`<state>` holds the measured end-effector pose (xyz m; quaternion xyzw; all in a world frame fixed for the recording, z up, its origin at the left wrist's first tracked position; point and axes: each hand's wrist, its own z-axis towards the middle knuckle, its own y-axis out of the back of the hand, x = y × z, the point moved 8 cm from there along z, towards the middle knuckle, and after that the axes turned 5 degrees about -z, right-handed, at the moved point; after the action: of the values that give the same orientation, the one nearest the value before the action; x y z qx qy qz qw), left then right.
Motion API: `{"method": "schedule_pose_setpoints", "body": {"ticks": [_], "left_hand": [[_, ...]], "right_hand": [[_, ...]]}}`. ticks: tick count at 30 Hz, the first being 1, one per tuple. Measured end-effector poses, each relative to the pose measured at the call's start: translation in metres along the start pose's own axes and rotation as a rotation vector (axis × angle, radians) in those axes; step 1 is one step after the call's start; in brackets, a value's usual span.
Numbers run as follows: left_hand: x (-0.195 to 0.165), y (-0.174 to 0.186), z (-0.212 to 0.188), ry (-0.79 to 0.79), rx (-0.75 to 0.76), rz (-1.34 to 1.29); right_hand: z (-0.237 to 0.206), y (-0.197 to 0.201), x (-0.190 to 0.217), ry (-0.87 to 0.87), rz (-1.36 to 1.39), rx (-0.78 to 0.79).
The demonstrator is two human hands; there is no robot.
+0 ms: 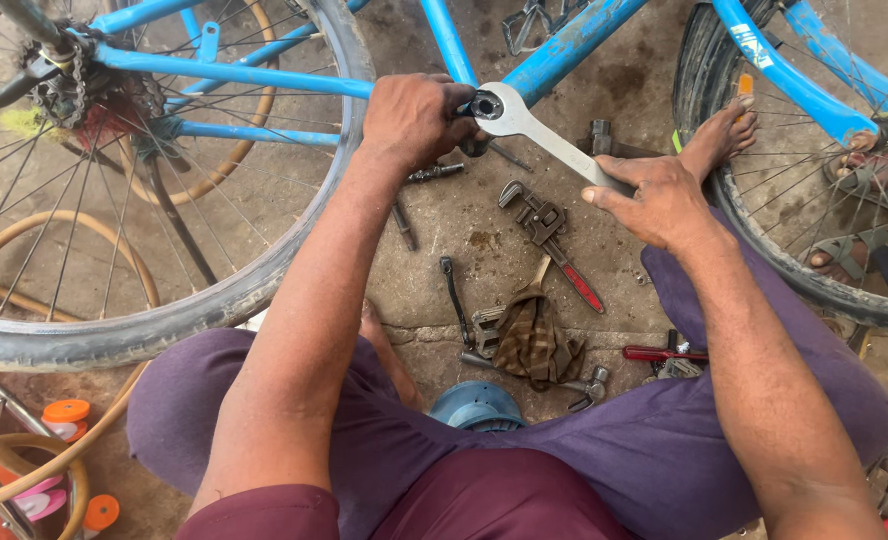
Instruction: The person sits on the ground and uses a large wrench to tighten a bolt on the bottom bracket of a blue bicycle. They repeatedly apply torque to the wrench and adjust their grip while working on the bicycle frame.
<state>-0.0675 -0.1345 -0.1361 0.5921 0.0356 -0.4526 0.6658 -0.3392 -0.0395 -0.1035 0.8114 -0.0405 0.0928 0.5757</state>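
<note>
While both hands work at the frame: the spanner is the thing between them.
Left hand (414, 118): closed over the bottom bracket (486, 104), fingers wrapped at the spanner's ring end.
Right hand (654, 200): gripping the spanner's handle end, thumb laid along it.
Spanner (539, 135): flat, pale metal; ring end seated on the bracket, long axis running down and right from the bracket to the right hand.
Nearer hand: left to the bracket, right to the free end.
Frame (574, 45): blue tubes meeting at the bracket.
Below the bracket: pipe wrench (549, 240) with red handle, rag (529, 340), small tools on the floor.
Left of the bracket: rear wheel (164, 310).
Right of the bracket: bare foot (719, 135) against the front wheel (764, 250), close beside the handle's sweep.
</note>
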Motion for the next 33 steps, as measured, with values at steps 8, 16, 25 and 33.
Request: {"method": "schedule_pose_setpoints", "body": {"ticks": [8, 16, 25, 33], "left_hand": [[0.002, 0.0, -0.001, 0.035, 0.026, -0.019], [0.003, 0.0, -0.001, 0.047, 0.022, -0.025], [0.004, -0.002, 0.0, 0.091, 0.029, -0.02], [0.003, 0.0, 0.0, 0.063, 0.031, -0.019]], "right_hand": [[0.003, 0.001, -0.014, -0.048, 0.023, 0.046], [0.008, -0.007, -0.021, -0.098, 0.028, 0.081], [0.016, -0.003, -0.023, -0.103, -0.066, 0.128], [0.002, -0.006, 0.003, 0.11, -0.191, -0.042]]}}
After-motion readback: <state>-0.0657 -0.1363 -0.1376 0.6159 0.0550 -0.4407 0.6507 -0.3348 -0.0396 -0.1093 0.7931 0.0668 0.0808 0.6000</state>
